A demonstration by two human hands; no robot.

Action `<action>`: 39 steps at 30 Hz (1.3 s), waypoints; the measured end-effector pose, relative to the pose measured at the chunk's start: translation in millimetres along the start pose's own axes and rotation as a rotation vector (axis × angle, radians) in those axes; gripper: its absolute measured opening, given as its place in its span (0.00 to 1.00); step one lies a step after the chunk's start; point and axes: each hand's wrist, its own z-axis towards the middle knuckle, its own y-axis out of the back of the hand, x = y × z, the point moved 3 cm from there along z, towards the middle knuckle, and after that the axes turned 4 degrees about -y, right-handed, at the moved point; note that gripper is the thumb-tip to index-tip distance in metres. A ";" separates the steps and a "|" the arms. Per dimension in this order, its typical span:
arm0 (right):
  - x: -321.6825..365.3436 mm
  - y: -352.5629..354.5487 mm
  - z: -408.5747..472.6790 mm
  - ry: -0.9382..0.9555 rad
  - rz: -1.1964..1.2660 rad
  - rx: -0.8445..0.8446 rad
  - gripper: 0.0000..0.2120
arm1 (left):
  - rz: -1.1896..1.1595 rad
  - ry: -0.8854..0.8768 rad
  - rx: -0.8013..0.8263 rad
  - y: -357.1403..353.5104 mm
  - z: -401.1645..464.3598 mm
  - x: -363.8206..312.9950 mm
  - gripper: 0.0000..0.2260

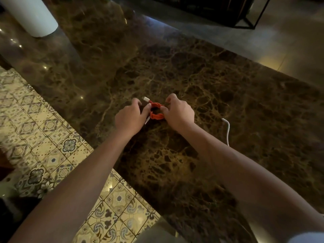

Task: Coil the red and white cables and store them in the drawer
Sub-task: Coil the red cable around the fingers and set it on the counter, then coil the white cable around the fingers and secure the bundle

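The red cable (156, 111) is wound into a small tight ring on the brown marble table (228, 95). My left hand (131, 116) pinches its left side, and my right hand (177, 111) grips its right side. One white plug end (146, 98) sticks out at the ring's upper left, and another pokes out below my left thumb. The white cable (227, 129) lies loose on the table to the right of my right forearm, which hides part of it. No drawer is in view.
A white cylinder (33, 16) stands on the table at the far left. The table's near edge runs diagonally, with patterned tile floor (52, 155) below on the left. A black metal frame (245, 18) stands on the floor beyond the table.
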 end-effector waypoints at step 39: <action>-158.1 111.4 -169.1 -0.193 -0.138 -0.071 0.23 | -0.374 -0.757 -0.030 -17.9 -76.2 -130.6 0.21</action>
